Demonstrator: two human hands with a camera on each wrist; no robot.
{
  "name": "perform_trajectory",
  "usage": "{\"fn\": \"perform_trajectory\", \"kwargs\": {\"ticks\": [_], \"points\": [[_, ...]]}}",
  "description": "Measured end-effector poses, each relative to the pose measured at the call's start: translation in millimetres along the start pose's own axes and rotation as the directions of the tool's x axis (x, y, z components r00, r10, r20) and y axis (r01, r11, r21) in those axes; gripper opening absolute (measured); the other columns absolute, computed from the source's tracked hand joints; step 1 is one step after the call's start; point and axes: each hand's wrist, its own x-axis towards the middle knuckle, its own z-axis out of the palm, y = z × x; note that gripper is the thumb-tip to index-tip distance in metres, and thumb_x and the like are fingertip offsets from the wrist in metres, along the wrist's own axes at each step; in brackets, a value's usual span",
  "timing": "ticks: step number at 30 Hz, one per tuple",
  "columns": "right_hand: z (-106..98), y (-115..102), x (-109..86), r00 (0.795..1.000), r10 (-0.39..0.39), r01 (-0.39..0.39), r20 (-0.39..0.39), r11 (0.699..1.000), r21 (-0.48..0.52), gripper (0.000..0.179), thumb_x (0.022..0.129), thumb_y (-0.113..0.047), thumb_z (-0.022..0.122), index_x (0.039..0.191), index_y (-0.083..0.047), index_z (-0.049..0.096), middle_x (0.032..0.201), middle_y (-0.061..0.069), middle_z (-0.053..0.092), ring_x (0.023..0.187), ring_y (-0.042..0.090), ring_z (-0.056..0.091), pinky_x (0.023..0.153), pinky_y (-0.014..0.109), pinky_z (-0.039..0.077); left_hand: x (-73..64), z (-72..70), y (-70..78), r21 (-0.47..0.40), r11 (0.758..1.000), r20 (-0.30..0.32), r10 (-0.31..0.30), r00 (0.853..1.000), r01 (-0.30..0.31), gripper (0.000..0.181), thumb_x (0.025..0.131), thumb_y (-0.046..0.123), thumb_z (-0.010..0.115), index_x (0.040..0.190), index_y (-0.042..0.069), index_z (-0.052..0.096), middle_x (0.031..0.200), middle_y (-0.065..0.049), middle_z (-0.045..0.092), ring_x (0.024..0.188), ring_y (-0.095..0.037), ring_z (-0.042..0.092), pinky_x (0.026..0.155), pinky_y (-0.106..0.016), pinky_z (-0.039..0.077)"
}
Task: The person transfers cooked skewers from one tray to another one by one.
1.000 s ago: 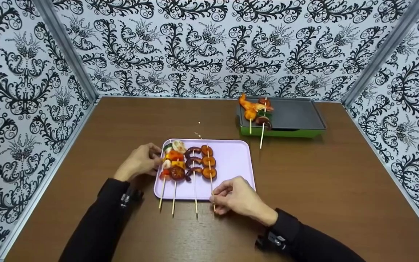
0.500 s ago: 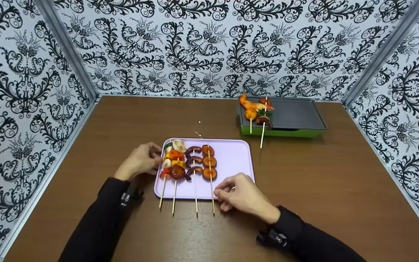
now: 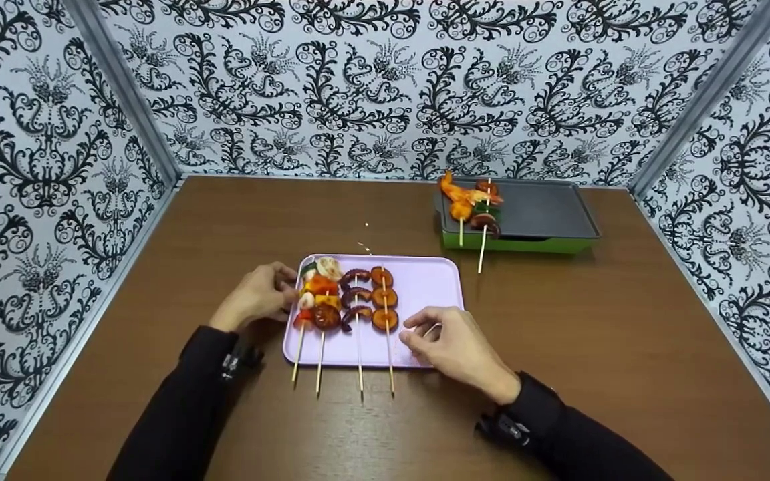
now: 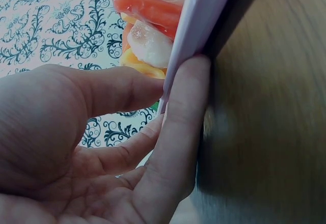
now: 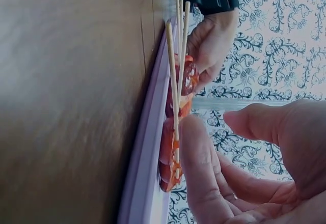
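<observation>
A pale lilac tray point(image 3: 428, 287) lies on the brown table, its left rim pinched between the thumb and fingers of my left hand point(image 3: 261, 294). On it several food skewers lie side by side, their bare sticks jutting over the front edge. Two vegetable skewers point(image 3: 326, 302) are at the left, then a skewer of dark curled octopus tentacles point(image 3: 357, 294). Rightmost is a skewer of round orange-brown slices point(image 3: 385, 298). My right hand point(image 3: 448, 341) hovers over the tray's front right part, just right of that stick; the right wrist view shows thumb and forefinger point(image 5: 198, 158) apart, holding nothing.
At the back right stands a green tabletop grill point(image 3: 539, 245) with a dark grey plate. A shrimp skewer point(image 3: 458, 207) and a mixed skewer point(image 3: 484, 220) rest at its left end. Small pale crumbs point(image 3: 363, 247) lie behind the tray. Patterned walls surround the table.
My right hand has let go of the stick of the orange-brown slice skewer and moved up and right. The left hand stays at the tray's rim.
</observation>
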Motion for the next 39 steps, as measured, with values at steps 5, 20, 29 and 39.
{"fn": "perform_trajectory", "kwargs": {"ticks": [5, 20, 29, 39], "points": [[-5.0, 2.8, 2.6, 0.998, -0.037, 0.034, -0.053, 0.998, -0.056, 0.027, 0.088, -0.034, 0.08, 0.103, -0.012, 0.076, 0.08, -0.01, 0.069, 0.069, 0.01, 0.068, 0.06, 0.027, 0.059, -0.5, -0.1, 0.5, 0.0, 1.0, -0.003, 0.005, 1.0, -0.005, 0.039, 0.09, -0.001, 0.066, 0.127, 0.0, 0.057, 0.099, -0.02, 0.059, 0.076, -0.028, 0.07, 0.063, -0.041, 0.064], [-21.5, 6.7, 8.6, 0.982, -0.093, 0.086, -0.167, 0.995, -0.051, 0.034, 0.084, -0.038, 0.084, 0.11, -0.019, 0.071, 0.105, 0.006, 0.069, 0.09, 0.02, 0.069, 0.075, 0.036, 0.063, 0.8, -0.2, -2.3, -0.003, 1.0, -0.007, 0.001, 1.0, -0.001, 0.039, 0.09, -0.001, 0.066, 0.127, 0.0, 0.057, 0.099, -0.02, 0.059, 0.078, -0.027, 0.069, 0.063, -0.04, 0.064], [-37.8, 9.8, 11.8, 0.951, -0.138, 0.083, -0.276, 0.976, -0.201, 0.049, 0.079, -0.046, 0.086, 0.119, -0.023, 0.069, 0.108, -0.003, 0.06, 0.093, 0.014, 0.066, 0.074, 0.035, 0.062, 1.1, -0.5, -1.7, 0.003, 1.0, -0.007, -0.003, 1.0, 0.003, 0.038, 0.09, 0.001, 0.066, 0.127, 0.001, 0.057, 0.1, -0.02, 0.059, 0.079, -0.028, 0.069, 0.063, -0.04, 0.064], [-56.7, 12.5, 15.9, 0.908, -0.181, 0.09, -0.378, 0.965, -0.244, 0.06, 0.075, -0.045, 0.09, 0.124, -0.017, 0.069, 0.115, 0.004, 0.053, 0.095, 0.012, 0.062, 0.077, 0.03, 0.06, 2.2, 1.9, -2.6, -0.026, 1.0, -0.006, 0.002, 1.0, -0.002, 0.038, 0.089, -0.001, 0.064, 0.126, -0.001, 0.056, 0.097, -0.019, 0.059, 0.074, -0.027, 0.07, 0.062, -0.041, 0.064]]}}
